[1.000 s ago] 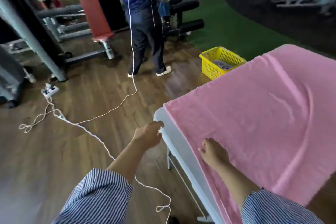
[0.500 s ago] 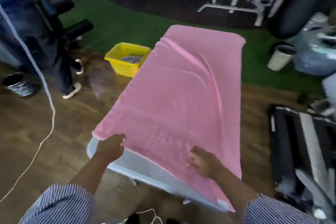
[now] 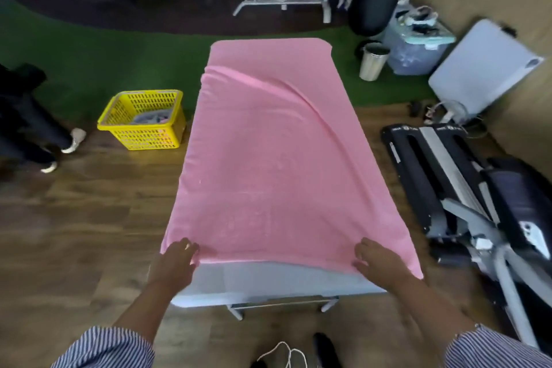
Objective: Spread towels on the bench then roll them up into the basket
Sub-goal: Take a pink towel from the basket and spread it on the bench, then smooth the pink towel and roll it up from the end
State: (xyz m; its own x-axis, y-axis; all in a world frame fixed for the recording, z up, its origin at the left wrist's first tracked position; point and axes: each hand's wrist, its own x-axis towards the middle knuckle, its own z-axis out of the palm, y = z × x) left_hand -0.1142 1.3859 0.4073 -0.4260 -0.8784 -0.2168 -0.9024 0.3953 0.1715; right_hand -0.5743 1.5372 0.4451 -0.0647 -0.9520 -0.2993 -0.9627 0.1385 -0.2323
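A pink towel (image 3: 268, 158) lies spread along the white bench (image 3: 268, 281), covering nearly all of it, with a long diagonal crease toward the far right. My left hand (image 3: 176, 263) rests at the towel's near left corner, fingers on its edge. At the near right corner my right hand (image 3: 379, 263) lies with fingers spread on the hem. Whether either hand pinches the cloth is unclear. A yellow plastic basket (image 3: 119, 128) stands on the floor left of the bench, with grey cloth inside.
A person's legs and shoes (image 3: 56, 146) stand at the far left. Black exercise equipment (image 3: 466, 188) lies on the floor right of the bench. A metal bin (image 3: 373, 61) and gym machines stand beyond. A white cord (image 3: 283, 355) lies by my feet.
My view has swung right so I now face the bench's short end. My hands have spread apart to the towel's two near corners.
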